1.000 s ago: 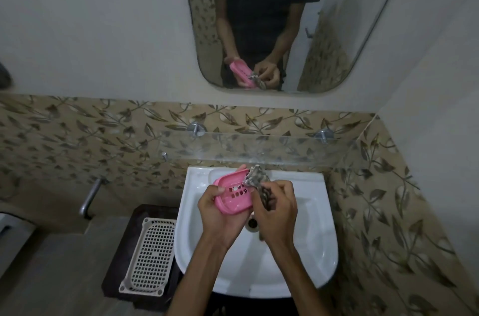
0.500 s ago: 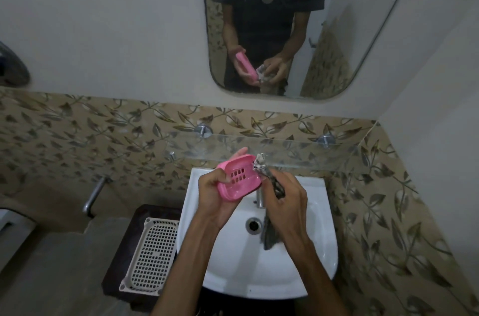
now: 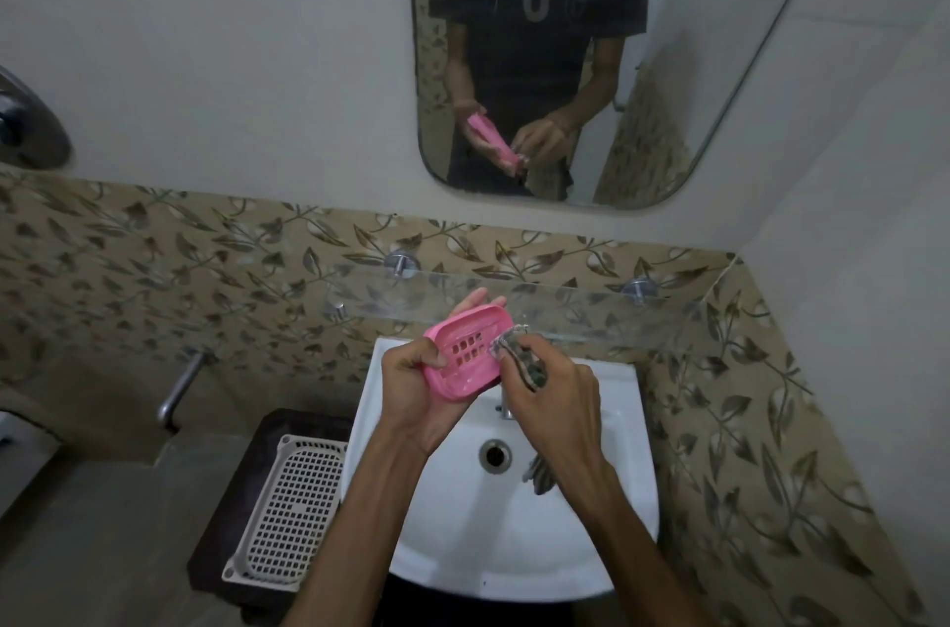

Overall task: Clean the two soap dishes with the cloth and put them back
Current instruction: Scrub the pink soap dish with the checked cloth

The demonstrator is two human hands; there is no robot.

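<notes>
While the white basin [image 3: 606, 513] fills the lower middle of the view, a mirror [image 3: 730, 61] hangs on the wall above it and a clear glass shelf [image 3: 591, 313] runs between the two. To the left of the basin a white perforated tray [image 3: 293, 518] lies on a dark stand. Over the back of the basin the left hand [image 3: 416, 395] holds the pink soap dish [image 3: 465, 359] tilted up, thumb curled over its near rim and fingers wrapped behind its far edge. Just beside it, the right hand [image 3: 558, 400] has its fingers closed round the patterned cloth [image 3: 519, 356], whose bunched top touches the dish's right rim while its loose tail hangs below the palm, toward the drain [image 3: 494, 454]. Judging by this, the wiping of one dish is under way. No second soap dish can be made out anywhere, so it cannot be told whether it is cleaned, and putting the dishes back looks left to do.
</notes>
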